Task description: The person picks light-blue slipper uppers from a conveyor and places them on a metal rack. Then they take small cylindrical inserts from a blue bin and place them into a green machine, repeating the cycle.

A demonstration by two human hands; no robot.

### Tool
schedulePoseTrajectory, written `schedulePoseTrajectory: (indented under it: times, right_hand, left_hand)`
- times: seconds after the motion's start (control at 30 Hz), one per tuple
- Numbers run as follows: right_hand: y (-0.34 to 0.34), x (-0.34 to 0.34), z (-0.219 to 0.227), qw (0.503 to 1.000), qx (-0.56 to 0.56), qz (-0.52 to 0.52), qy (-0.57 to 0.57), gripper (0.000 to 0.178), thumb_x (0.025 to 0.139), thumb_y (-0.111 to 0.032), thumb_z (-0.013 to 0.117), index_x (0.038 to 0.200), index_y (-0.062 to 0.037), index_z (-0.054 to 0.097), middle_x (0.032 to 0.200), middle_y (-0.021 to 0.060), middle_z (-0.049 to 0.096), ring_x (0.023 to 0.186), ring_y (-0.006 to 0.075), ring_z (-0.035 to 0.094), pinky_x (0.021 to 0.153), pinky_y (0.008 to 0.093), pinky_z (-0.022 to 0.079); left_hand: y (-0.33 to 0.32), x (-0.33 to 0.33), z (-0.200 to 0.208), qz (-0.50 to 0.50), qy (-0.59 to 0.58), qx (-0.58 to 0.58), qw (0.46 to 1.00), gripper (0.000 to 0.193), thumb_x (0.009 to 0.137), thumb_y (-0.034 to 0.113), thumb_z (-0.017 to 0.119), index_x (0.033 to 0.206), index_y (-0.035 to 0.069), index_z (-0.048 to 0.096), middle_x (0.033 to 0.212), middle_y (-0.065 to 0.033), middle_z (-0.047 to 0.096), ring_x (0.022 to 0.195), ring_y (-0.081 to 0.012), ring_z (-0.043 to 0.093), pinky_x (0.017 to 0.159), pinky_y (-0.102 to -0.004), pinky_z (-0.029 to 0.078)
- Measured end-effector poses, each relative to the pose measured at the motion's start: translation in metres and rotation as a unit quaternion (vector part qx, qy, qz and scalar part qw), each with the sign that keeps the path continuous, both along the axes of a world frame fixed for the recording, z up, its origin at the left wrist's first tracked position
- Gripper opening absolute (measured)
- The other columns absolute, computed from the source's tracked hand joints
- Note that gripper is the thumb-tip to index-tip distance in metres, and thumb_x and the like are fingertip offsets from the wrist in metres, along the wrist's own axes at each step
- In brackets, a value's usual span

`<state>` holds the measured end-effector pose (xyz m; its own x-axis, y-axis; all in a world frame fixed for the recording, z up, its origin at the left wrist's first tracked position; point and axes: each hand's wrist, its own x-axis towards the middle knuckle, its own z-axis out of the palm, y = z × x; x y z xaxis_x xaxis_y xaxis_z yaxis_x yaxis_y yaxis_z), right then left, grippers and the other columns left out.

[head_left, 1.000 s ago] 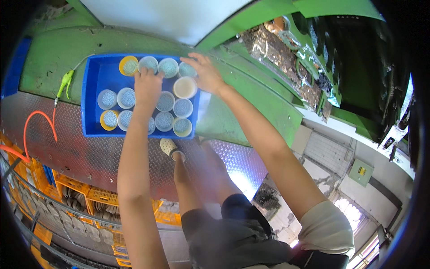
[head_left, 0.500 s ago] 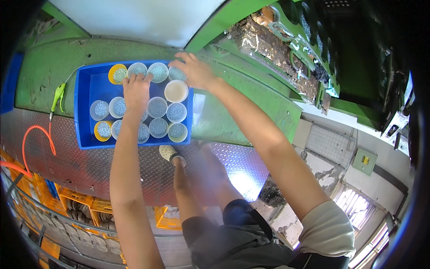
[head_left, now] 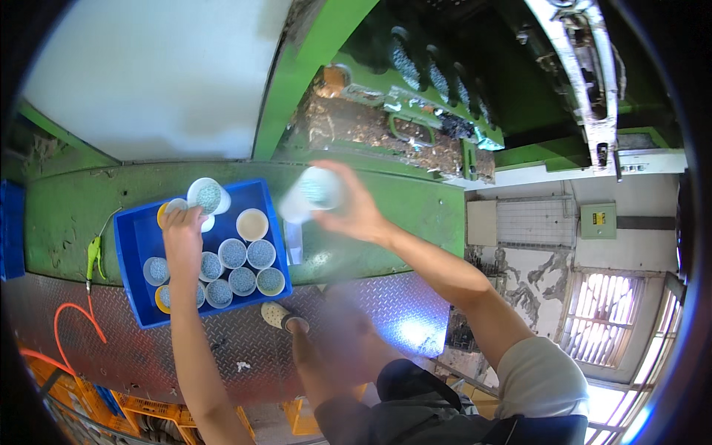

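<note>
the person's right hand (head_left: 354,211) is gripping a white cup (head_left: 310,194) with its fingers wrapped around the cup's wall, holding it tilted on its side in the air just beyond the right wall of the blue bin (head_left: 139,311). the cup is blurred, and bluish-grey grains are showing inside its mouth. the left hand (head_left: 183,237) is reaching into the bin, fingers closing on a second white cup (head_left: 207,196) that is lifted and tipped above the bin's far wall; a yellow-rimmed cup (head_left: 167,210) is sitting just beside the fingertips. inside the bin, more white cups of the same grains (head_left: 246,254) are standing upright close together, and one cup with a pale cream filling (head_left: 252,224) is standing near the far right corner. the bin is resting across the green painted ledge (head_left: 70,211) and the steel tread plate (head_left: 245,345). green-handled pliers (head_left: 93,254) are lying on the ledge left of the bin, well apart from both hands, with an orange hose (head_left: 70,319) curling on the plate below them.
</note>
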<state>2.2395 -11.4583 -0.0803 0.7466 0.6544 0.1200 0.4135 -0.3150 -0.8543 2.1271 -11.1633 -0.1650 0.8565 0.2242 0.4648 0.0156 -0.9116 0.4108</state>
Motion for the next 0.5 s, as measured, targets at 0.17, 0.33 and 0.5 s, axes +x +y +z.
schedulePoseTrajectory:
  times: [0.17, 0.33, 0.5]
  right_hand:
    - [-0.057, -0.004, 0.088, 0.947, 0.178, -0.185, 0.194, 0.092, 0.079, -0.022, 0.084, 0.152, -0.0012, 0.032, 0.141, 0.0145, 0.052, 0.126, 0.0250, 0.054, 0.108, 0.0387, 0.045]
    - [-0.103, 0.015, 0.131, 0.979, 0.121, -0.113, 0.122, 0.077, 0.082, -0.010, 0.082, 0.146, -0.0025, 0.040, 0.134, 0.0078, 0.057, 0.122, 0.0183, 0.057, 0.107, 0.0361, 0.045]
    - [-0.118, 0.045, 0.129, 0.979, 0.153, -0.025, 0.134, 0.084, 0.084, -0.015, 0.082, 0.151, -0.0069, 0.033, 0.142, 0.0084, 0.049, 0.131, 0.0185, 0.049, 0.111, 0.0370, 0.040]
  left_hand:
    - [-0.012, -0.032, 0.097, 0.004, 0.031, 0.038, 0.999, 0.017, 0.078, 0.004, 0.072, 0.095, 0.003, 0.068, 0.080, -0.0116, 0.063, 0.084, -0.0295, 0.060, 0.079, -0.0416, 0.042]
    - [-0.059, -0.059, 0.154, 0.017, 0.016, 0.015, 1.000, 0.020, 0.078, 0.000, 0.067, 0.098, 0.001, 0.067, 0.077, -0.0105, 0.059, 0.079, -0.0286, 0.057, 0.076, -0.0415, 0.040]
    - [-0.159, -0.063, 0.164, 0.060, 0.054, -0.055, 0.995, 0.015, 0.081, 0.005, 0.069, 0.096, 0.002, 0.068, 0.079, -0.0111, 0.061, 0.080, -0.0302, 0.057, 0.077, -0.0430, 0.040]
